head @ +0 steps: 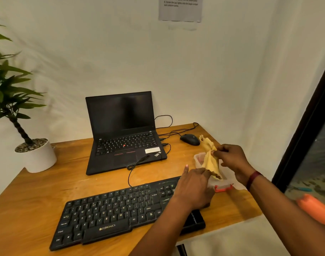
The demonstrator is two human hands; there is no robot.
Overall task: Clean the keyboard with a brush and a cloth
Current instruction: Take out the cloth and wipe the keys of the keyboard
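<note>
- Keyboard, head view: black, full-size, lying flat on the wooden desk in the lower middle of the frame. Its cable runs up toward the laptop behind it.
- My left hand hangs over the keyboard's right end and hides the keys there. It grips the lower end of the yellow cloth, with one finger sticking out straight.
- My right hand, further right in the frame, pinches the cloth near its middle, so the bunched, twisted fabric is stretched between both hands.
- The cloth is held above a clear plastic container with an orange latch, just right of the keyboard. I see no brush; I cannot tell whether it is in that container.
- Handling, as I judge it: the cloth is light and limp, so it wants spreading or folding into a pad before it can wipe. The keyboard is stiff and light and may slide under a wipe, so I would steady it by its bare front edge or a side, not by the keys.
- The keycaps look shallow, with gaps that will trap dust, which suits a brush better than cloth.
- A mouse sits above the cloth, and a potted plant stands at the left.
</note>
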